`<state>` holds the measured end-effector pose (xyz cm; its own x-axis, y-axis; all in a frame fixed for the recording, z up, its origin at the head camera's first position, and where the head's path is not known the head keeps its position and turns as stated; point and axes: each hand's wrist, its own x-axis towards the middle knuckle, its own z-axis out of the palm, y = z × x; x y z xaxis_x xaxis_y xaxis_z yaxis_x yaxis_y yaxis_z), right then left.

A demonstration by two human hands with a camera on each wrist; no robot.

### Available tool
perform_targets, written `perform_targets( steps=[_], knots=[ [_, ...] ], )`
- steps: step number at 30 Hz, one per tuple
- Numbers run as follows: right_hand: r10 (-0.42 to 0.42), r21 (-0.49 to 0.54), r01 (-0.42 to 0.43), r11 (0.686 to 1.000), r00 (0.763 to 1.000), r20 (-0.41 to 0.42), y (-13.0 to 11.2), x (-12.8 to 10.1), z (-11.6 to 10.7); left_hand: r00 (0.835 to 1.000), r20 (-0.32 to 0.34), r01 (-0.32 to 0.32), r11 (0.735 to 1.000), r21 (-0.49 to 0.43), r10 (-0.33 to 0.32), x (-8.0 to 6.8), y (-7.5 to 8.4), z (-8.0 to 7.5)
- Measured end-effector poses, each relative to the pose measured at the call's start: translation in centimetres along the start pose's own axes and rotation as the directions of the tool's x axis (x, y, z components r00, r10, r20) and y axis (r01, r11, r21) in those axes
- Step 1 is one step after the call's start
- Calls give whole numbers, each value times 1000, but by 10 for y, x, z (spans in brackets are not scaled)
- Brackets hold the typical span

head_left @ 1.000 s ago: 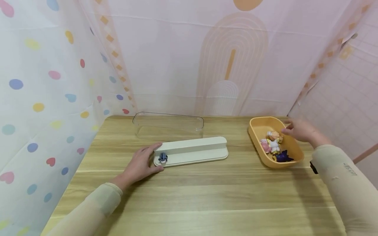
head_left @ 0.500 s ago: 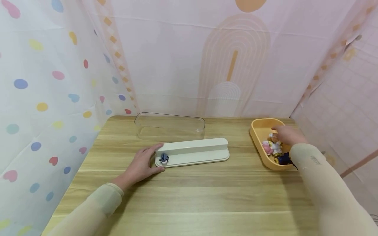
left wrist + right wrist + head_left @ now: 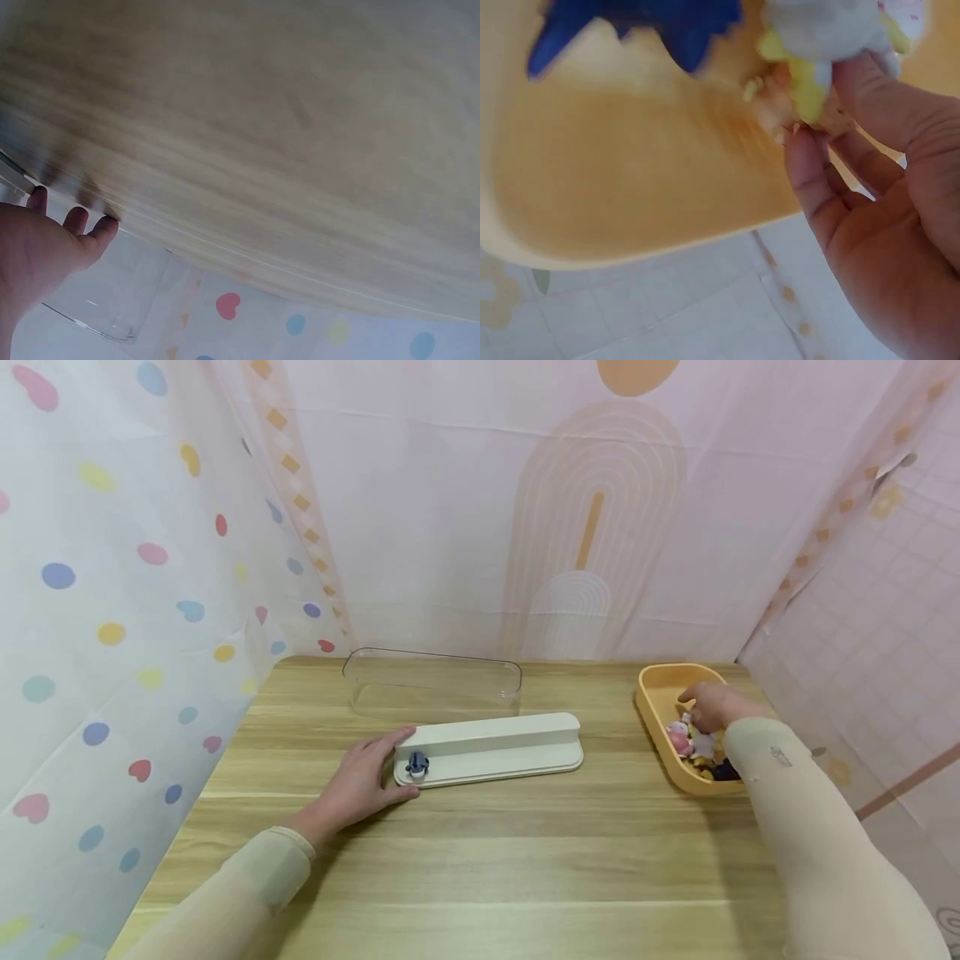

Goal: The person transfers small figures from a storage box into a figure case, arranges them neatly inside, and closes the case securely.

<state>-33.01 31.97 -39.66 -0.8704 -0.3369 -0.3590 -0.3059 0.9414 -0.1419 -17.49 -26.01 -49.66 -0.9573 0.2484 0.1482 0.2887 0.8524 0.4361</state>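
Observation:
In the head view my left hand (image 3: 360,779) holds the left end of a long cream stepped display base (image 3: 510,752), thumb at the front edge and fingers at the back. A small blue-grey figurine (image 3: 417,765) stands on its lower step, close to that hand. My right hand (image 3: 716,705) reaches into an orange-yellow bin (image 3: 654,727). There its thumb and fingers pinch an orange-tan figurine (image 3: 771,111), partly covered by a white-and-yellow figurine (image 3: 817,30). A pink figurine (image 3: 678,740) and a dark blue figurine (image 3: 694,30) lie beside them.
Behind the base a clear plastic cover (image 3: 433,675) sits on the wooden table (image 3: 480,868). A pale patterned cloth (image 3: 435,527) hangs along the table's back edge, with a dotted cloth (image 3: 112,677) on the left.
My right hand has moved left from beyond the bin's right rim and down among the figurines, taking hold of the orange-tan one. My left hand keeps its grip on the base.

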Motion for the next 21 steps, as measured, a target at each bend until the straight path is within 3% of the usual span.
perform_targets(
  steps=[6,11,13,17,21],
  knots=[
    [-12,-34,12,999,1000,3,1,2,4,1000,1,0,1000,2,0,1,0,1],
    [-66,-107,55,993,992,-103,8,3,13,1000,0,-1,1000,0,1,1,1,1],
    [-89,-94,75,993,983,-162,11,3,18,1000,-1,-1,1000,-2,1,0,1,0],
    [-81,150,122,981,965,-251,15,-1,22,1000,-1,-3,1000,-5,3,0,2,-1],
    [-34,433,149,889,964,-262,14,-8,21,1000,-2,-3,1000,-1,3,0,1,0]
  ],
)
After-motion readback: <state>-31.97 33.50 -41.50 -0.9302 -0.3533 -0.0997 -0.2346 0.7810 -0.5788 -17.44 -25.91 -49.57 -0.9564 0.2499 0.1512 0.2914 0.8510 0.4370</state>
